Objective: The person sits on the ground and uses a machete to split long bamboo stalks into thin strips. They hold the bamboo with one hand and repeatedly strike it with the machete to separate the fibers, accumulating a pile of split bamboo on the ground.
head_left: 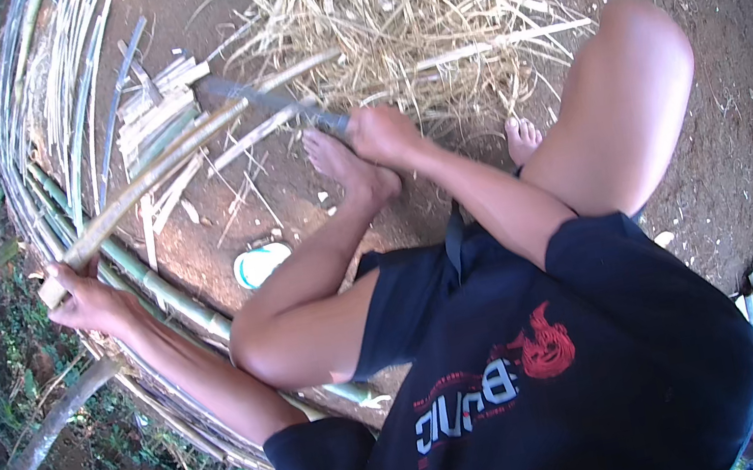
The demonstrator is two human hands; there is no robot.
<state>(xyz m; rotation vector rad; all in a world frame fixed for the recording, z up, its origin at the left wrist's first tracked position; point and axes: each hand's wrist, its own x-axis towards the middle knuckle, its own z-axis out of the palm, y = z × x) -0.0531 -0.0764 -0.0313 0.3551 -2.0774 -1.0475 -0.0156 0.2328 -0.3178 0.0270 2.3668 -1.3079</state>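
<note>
My left hand is wrapped round the near end of a long split bamboo strip, which slants away up and to the right. In my right hand is a long-bladed knife, its handle mostly hidden by the fingers. The blade points up and to the left and crosses the strip toward its far end. Whether the edge bites into the bamboo cannot be told. Just under the knife hand is my bare left foot.
A heap of pale bamboo shavings lies ahead on bare soil. Short cut pieces are stacked left of it. Long thin strips and green bamboo poles edge the left side. A white-and-green round container sits beside my left leg.
</note>
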